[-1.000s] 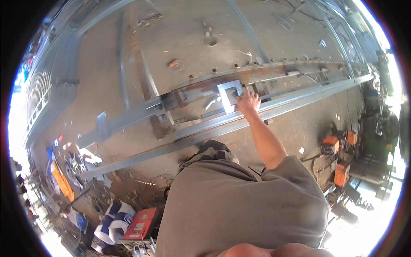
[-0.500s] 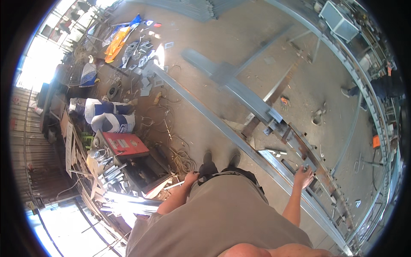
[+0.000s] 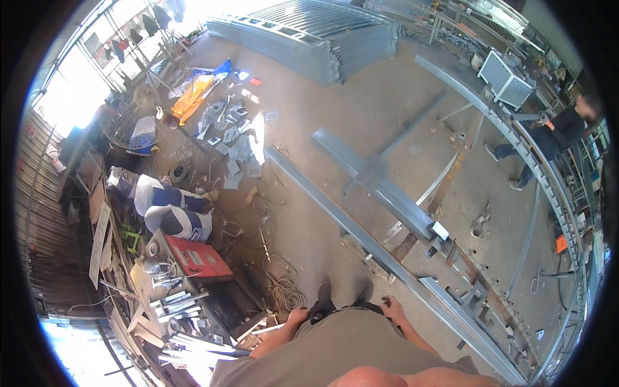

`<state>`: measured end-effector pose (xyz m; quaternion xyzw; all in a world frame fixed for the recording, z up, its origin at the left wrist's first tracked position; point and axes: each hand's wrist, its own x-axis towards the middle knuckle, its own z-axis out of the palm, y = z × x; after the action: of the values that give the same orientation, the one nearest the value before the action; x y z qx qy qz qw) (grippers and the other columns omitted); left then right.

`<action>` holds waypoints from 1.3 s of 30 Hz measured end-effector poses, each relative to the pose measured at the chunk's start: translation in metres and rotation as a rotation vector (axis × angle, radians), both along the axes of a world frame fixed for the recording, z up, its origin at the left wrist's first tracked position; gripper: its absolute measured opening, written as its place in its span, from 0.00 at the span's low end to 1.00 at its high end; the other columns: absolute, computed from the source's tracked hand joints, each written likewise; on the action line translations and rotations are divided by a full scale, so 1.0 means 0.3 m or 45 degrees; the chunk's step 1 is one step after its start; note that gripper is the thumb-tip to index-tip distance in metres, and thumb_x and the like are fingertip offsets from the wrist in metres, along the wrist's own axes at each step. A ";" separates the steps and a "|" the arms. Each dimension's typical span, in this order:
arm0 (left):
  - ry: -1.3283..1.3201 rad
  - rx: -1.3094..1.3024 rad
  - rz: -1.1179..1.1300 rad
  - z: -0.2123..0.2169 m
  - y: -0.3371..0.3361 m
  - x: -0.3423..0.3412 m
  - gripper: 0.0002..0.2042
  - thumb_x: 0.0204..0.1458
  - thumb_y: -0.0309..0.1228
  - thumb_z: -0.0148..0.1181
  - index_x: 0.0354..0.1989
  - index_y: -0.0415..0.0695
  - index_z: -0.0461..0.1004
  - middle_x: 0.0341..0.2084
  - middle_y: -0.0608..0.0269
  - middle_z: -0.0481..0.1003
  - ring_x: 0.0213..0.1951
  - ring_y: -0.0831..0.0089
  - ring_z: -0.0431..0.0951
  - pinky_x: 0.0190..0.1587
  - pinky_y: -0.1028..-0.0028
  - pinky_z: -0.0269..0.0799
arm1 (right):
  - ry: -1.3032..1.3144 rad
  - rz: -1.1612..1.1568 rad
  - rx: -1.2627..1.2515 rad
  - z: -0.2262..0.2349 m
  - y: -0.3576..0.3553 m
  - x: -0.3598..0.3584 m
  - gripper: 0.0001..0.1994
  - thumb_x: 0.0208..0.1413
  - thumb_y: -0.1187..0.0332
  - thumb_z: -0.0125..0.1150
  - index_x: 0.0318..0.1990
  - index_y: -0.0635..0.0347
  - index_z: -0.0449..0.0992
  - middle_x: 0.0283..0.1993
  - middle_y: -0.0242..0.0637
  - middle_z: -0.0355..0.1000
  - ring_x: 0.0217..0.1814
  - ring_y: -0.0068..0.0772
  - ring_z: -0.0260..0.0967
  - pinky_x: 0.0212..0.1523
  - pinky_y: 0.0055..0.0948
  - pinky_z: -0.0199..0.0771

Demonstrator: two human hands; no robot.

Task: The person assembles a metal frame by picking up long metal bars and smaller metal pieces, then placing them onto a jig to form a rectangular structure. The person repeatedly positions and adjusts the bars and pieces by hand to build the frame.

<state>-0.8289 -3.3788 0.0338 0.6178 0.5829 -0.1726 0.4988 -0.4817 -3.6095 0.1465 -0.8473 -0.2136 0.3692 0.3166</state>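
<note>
My left hand (image 3: 298, 316) hangs by my left hip, close to my dark trousers. Its fingers look curled in and partly hidden, so I cannot tell whether it holds anything. By my right hip, my right hand (image 3: 393, 310) hangs with loosely bent fingers somewhat apart and nothing visible in them. Right of it, a long grey metal beam (image 3: 348, 222) runs diagonally across the work area. Beyond that lies a wide metal profile (image 3: 403, 205), in line with a rusty rail (image 3: 480, 274) carrying small metal pieces.
To my left stand a red-topped machine (image 3: 200, 257) and white-and-blue sacks (image 3: 177, 222). Coiled cable (image 3: 284, 290) lies on the floor by my feet. Stacked metal panels (image 3: 309, 39) stand far ahead. At far right, another person (image 3: 554, 138) is by a long curved-looking rail (image 3: 516, 132).
My right hand has left the metal pieces on the rail and come back to my right hip. The view has shifted, bringing the stacked panels and the other person more fully into sight.
</note>
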 end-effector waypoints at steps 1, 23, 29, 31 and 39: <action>-0.020 -0.012 0.006 0.002 0.018 -0.008 0.24 0.53 0.46 0.60 0.53 0.44 0.83 0.51 0.42 0.82 0.56 0.49 0.81 0.61 0.58 0.75 | -0.033 0.038 -0.132 -0.055 -0.042 -0.009 0.17 0.59 0.56 0.65 0.49 0.58 0.82 0.46 0.51 0.83 0.49 0.52 0.81 0.52 0.44 0.79; -0.373 -0.183 -0.486 0.169 0.132 0.097 0.12 0.54 0.34 0.69 0.32 0.34 0.82 0.24 0.60 0.79 0.26 0.71 0.78 0.29 0.65 0.73 | 0.246 -0.858 -0.739 -0.373 -0.673 -0.549 0.21 0.56 0.59 0.57 0.46 0.67 0.84 0.50 0.63 0.80 0.56 0.65 0.78 0.56 0.54 0.78; -0.581 -0.033 -0.696 0.094 0.028 0.119 0.13 0.57 0.34 0.68 0.38 0.34 0.83 0.27 0.56 0.82 0.29 0.69 0.80 0.34 0.66 0.75 | 0.232 -0.397 -0.689 -0.349 -0.796 -0.574 0.21 0.54 0.57 0.58 0.44 0.66 0.85 0.51 0.62 0.80 0.57 0.63 0.79 0.58 0.51 0.79; -0.667 -0.047 -0.668 0.034 -0.024 0.095 0.14 0.57 0.37 0.66 0.40 0.35 0.83 0.29 0.52 0.83 0.30 0.66 0.81 0.35 0.65 0.75 | 0.288 -0.986 -0.684 -0.395 -0.846 -0.589 0.21 0.54 0.55 0.58 0.40 0.67 0.86 0.49 0.61 0.80 0.55 0.60 0.79 0.58 0.51 0.78; -0.388 0.287 -1.042 -0.016 -0.239 0.177 0.25 0.57 0.51 0.61 0.40 0.35 0.82 0.34 0.35 0.82 0.42 0.45 0.85 0.44 0.53 0.76 | 0.270 -0.724 -0.470 -0.550 -1.118 -0.609 0.23 0.54 0.56 0.58 0.53 0.59 0.84 0.58 0.54 0.79 0.62 0.55 0.77 0.63 0.46 0.75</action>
<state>-0.7757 -3.4505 0.0289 0.8663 0.2256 -0.1982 0.3992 -0.6645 -3.9448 -0.0185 -0.8727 0.1351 0.3847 0.2686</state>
